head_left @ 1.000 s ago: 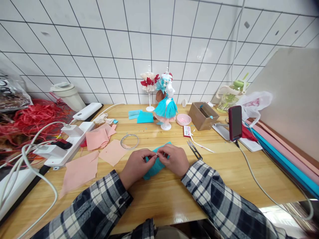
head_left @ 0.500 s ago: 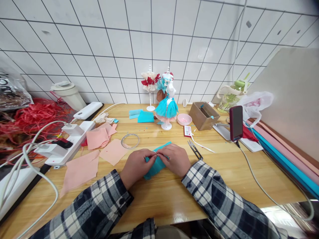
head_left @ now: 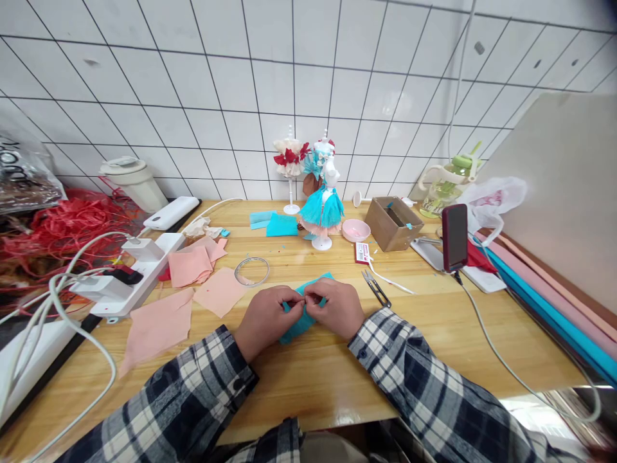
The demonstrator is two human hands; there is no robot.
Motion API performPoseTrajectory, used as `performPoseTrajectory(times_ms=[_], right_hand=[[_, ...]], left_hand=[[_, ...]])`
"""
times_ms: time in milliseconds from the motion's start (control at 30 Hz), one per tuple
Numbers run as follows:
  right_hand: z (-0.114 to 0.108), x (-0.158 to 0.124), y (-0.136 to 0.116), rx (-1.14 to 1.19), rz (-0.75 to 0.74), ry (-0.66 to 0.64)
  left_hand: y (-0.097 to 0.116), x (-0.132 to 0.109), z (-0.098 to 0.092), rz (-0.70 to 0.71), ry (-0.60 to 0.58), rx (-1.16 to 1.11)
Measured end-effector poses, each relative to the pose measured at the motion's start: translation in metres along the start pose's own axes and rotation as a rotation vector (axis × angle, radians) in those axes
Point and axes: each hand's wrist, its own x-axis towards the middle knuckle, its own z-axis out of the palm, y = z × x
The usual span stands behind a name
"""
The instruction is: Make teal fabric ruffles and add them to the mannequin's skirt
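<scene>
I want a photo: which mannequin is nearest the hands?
The front mannequin, bare-topped above a turquoise skirt; the cream-dressed one and turquoise-topped one stand farther back.

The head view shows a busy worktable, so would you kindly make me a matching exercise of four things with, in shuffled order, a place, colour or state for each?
Things
1. Turquoise cloth
2. Small bowl
3. Snips
4. Phone

Descriptions
A. Upright, with a dark screen
B. Lying near the right cuff
C. Partly hidden by the left hand and right hand
D. Pink, beside the brown box

Right pairs: 1-C, 2-D, 3-B, 4-A
</scene>
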Motion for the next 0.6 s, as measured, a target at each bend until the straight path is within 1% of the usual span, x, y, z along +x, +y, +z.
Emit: performPoseTrajectory(times_ms=[167,267,333,400,467,600], right_hand=[[0.002,0.005,0.007,0.242,0.070,0.003],[0.003,0.008,0.015,0.372,0.153,0.034],[0.003,0.011,0.021,0.414,0.210,0.064],[0.002,0.013,0.027,0.422,0.262,0.075],[0.002,0.014,0.032,0.405,0.296,0.068],[0.001,0.014,0.035,0.331,0.326,0.069]], left_hand=[[-0.002,0.001,-0.002,0.033,-0.001,-0.053],[-0.002,0.001,-0.003,0.121,0.008,-0.135],[-0.002,0.000,-0.004,0.183,0.011,-0.185],[-0.002,-0.001,-0.005,0.203,0.008,-0.220],[-0.002,-0.002,-0.006,0.170,0.006,-0.268],[-0.002,0.000,-0.007,0.033,0.002,-0.384]])
